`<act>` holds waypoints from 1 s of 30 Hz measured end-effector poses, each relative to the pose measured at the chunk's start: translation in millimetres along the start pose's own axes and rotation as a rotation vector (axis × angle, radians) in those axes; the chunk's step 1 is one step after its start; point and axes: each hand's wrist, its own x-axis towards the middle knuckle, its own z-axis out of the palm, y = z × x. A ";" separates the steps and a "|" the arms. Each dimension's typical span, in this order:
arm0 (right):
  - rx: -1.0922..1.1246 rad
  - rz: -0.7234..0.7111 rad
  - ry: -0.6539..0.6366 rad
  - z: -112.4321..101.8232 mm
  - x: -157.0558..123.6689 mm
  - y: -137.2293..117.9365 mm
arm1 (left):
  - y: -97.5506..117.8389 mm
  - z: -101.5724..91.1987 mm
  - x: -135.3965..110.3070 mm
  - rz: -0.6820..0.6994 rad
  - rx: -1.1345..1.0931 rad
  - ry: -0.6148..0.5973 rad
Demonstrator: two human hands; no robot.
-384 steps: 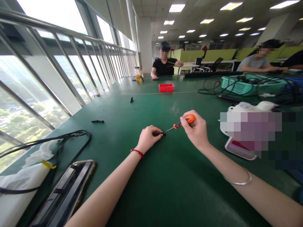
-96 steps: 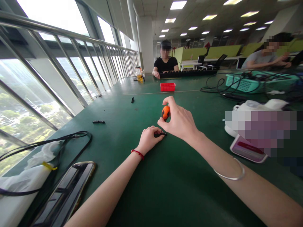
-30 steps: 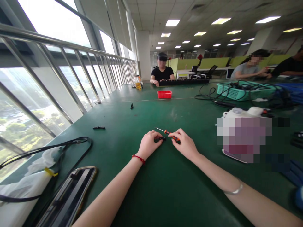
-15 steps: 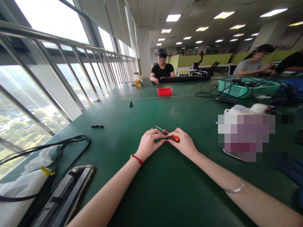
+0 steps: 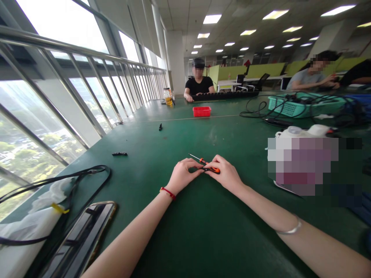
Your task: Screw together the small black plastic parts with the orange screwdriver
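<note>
A screwdriver with a thin metal shaft and an orange-and-black handle sits at my hands, its tip pointing away to the left. My right hand is closed around the orange-and-black handle, part of which shows below the fingers. Opposite it, my left hand has thumb and fingers pinched together, the tips meeting those of the right hand at a small dark part. Whether that dark part belongs to the screwdriver or is separate, I cannot tell. Both hands rest low over the green table.
Small black pieces lie to the left. A phone and cables are at near left. Ahead stands a red tray. A white container and a teal basket with cables are right. Other people sit beyond.
</note>
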 end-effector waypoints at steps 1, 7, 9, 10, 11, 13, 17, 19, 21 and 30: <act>0.000 0.002 -0.002 0.2 0.1 0.5 | -0.1 0.1 -0.5 0.022 0.026 0.002; 0.034 0.029 -0.009 0.9 0.4 1.4 | 3.6 0.0 -1.6 0.192 0.276 -0.031; 0.057 0.050 -0.012 0.9 0.4 0.9 | 6.2 -0.3 -1.1 0.248 0.380 -0.054; 0.060 0.058 -0.014 0.9 0.4 0.5 | 7.5 -0.5 -1.0 0.267 0.425 -0.060; 0.059 0.067 -0.015 0.9 0.3 0.0 | 8.7 -0.6 -0.9 0.283 0.464 -0.064; 0.049 0.076 -0.021 0.7 0.2 -1.1 | 10.4 -0.8 -0.9 0.314 0.525 -0.069; 0.030 0.069 -0.023 0.5 -0.4 -3.0 | 10.6 -0.9 -1.9 0.366 0.583 -0.058; 0.032 0.063 -0.019 1.1 -0.7 -2.6 | 9.1 -0.4 -2.3 0.380 0.574 -0.041; 0.046 0.048 -0.011 2.1 -0.7 -0.9 | 7.1 0.1 -2.4 0.390 0.529 -0.009; 0.121 -0.005 0.030 2.6 -0.6 6.0 | 0.8 -1.1 -0.9 0.269 0.169 0.083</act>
